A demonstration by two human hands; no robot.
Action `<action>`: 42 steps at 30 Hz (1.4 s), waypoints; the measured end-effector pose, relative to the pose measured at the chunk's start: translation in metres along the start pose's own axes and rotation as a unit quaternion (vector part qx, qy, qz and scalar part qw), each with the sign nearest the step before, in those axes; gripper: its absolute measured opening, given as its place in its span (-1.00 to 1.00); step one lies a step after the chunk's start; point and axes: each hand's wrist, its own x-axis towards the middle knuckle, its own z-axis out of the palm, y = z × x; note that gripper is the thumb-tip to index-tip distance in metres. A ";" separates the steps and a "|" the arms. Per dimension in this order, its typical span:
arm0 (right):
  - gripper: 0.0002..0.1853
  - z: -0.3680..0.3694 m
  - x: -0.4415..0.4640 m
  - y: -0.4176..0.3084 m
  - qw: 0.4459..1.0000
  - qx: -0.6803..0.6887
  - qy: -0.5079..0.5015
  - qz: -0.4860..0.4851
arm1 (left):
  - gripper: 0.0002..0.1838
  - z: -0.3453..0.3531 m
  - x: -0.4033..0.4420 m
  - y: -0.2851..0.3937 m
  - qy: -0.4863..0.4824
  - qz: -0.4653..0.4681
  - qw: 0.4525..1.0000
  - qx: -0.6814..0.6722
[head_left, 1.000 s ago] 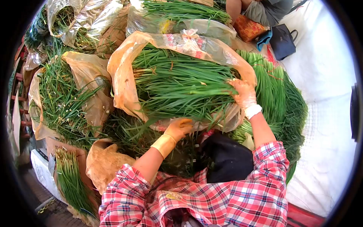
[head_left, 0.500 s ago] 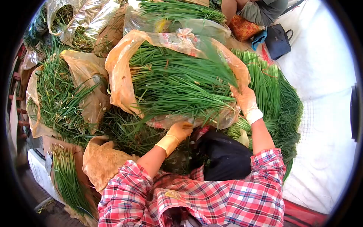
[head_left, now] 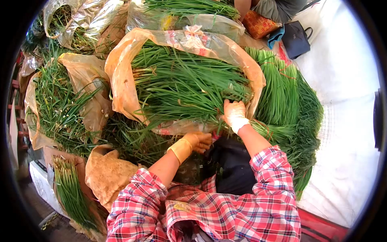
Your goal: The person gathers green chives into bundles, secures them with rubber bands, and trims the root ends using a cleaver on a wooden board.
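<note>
A pale plastic bag (head_left: 121, 76) lies spread open before me, heaped with long green garlic chives (head_left: 189, 82). My right hand (head_left: 235, 113), in a thin pale glove, is at the heap's lower right, its fingers closed round the ends of some chives. The fingertips are partly hidden among the stalks. My left hand (head_left: 196, 142), in a yellowish glove, hovers just below the bag's near edge. Its fingers are loosely extended to the right, with nothing visible in them.
Bundled chives (head_left: 278, 88) are stacked on the right beside a white sheet (head_left: 346, 121). Loose trimmings fill another bag (head_left: 34, 129) at left. A small bundle (head_left: 72, 189) stands lower left. Behind are a dark handbag (head_left: 296, 39) and another person's knee (head_left: 242, 7).
My right hand has moved left and down from the bag's right rim onto the chive ends. My left hand has moved slightly down and right, its fingers now more extended.
</note>
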 end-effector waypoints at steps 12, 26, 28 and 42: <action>-0.43 -0.012 -0.013 -0.026 0.971 0.189 -0.145 -0.023 | -0.32 -0.027 0.024 -0.036 0.174 0.057 0.950 -0.253; -0.62 -0.086 -0.026 0.059 0.660 0.737 -0.144 -0.026 | -0.49 -0.013 -0.064 -0.028 0.065 -0.043 0.997 -0.013; -0.66 -0.060 -0.008 0.064 0.882 0.435 -0.177 0.033 | -0.42 -0.001 -0.083 -0.013 -0.061 -0.077 0.989 0.108; -0.36 -0.075 -0.030 0.007 0.823 0.534 -0.087 -0.176 | -0.62 0.029 -0.030 0.054 0.115 0.220 0.876 -0.414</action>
